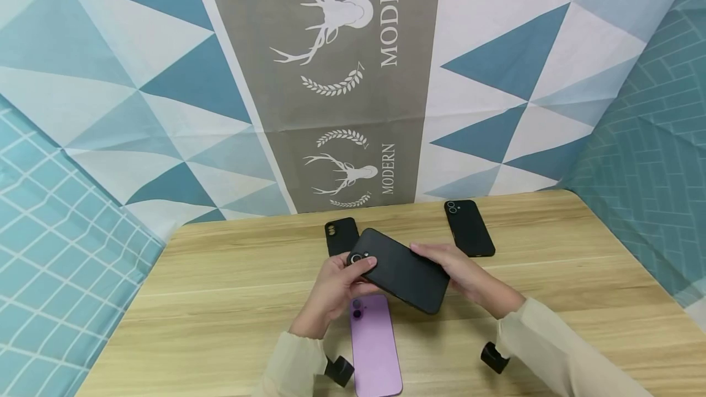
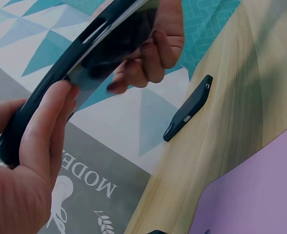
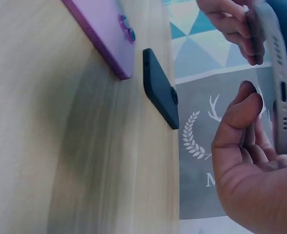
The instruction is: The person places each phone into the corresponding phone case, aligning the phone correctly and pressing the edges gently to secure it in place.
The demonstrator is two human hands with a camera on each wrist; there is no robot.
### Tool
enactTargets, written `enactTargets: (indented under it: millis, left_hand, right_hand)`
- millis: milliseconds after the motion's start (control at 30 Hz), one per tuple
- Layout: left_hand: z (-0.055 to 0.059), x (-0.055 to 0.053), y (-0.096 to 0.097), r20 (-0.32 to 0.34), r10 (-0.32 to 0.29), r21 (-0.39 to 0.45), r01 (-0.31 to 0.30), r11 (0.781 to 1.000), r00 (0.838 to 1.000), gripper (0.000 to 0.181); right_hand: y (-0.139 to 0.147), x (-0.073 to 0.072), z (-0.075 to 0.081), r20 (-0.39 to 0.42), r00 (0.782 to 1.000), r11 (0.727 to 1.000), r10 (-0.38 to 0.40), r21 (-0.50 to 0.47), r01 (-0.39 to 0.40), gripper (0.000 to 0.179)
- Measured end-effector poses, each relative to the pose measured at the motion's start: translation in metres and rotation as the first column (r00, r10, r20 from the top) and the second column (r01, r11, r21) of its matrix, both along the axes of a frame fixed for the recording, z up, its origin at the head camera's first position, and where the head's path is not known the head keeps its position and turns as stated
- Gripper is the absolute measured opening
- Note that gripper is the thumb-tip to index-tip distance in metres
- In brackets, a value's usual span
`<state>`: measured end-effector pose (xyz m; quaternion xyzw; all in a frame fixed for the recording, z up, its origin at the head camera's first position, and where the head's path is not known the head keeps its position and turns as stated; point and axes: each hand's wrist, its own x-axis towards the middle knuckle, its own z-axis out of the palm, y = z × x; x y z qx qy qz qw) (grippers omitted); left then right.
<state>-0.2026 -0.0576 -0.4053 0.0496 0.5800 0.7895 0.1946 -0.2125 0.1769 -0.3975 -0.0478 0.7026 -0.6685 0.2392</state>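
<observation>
Both hands hold a phone in a black case [image 1: 407, 271], tilted above the table. The left hand [image 1: 336, 287] grips its camera end, thumb on the back beside the lens. The right hand [image 1: 460, 271] holds the other end, its fingers [image 2: 155, 56] curled on the screen side. A glossy dark screen faces the left wrist camera. From the right wrist, a pale phone edge [image 3: 278, 73] with a charging port shows beside the black case. Beneath the hands lies a purple phone [image 1: 377, 348], back up with two lenses.
Behind the left hand lies a black phone case [image 1: 342, 234], partly covered by the held phone. Another black phone-shaped item [image 1: 471, 228] with round camera rings is at the back right. The wooden table [image 1: 220, 317] meets patterned cloth walls at its back and sides.
</observation>
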Motion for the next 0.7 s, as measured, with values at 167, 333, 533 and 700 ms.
enactTargets:
  millis: [167,333,533,700]
  left_hand:
    - [0.001,0.002,0.002,0.000,0.149,0.048,-0.149,0.988,0.989,0.012]
    - [0.003,0.002,0.007,-0.017,0.289,0.066,-0.288,0.955,0.957,0.006]
    - [0.005,0.003,0.010,-0.029,0.371,0.099,-0.367,0.925,0.928,0.016]
    - [0.004,0.004,0.011,-0.029,0.401,0.123,-0.395,0.910,0.916,0.024]
  right_hand:
    - [0.003,0.007,-0.003,0.039,0.999,1.000,0.019,-0.016,-0.019,0.051]
    - [0.000,0.015,-0.005,-0.010,0.993,0.993,0.121,0.011,-0.121,0.059]
    - [-0.006,0.021,-0.007,-0.112,0.985,0.990,0.134,-0.029,-0.138,0.047]
    - [-0.012,0.024,-0.004,-0.131,0.990,0.999,0.041,-0.029,-0.045,0.049]
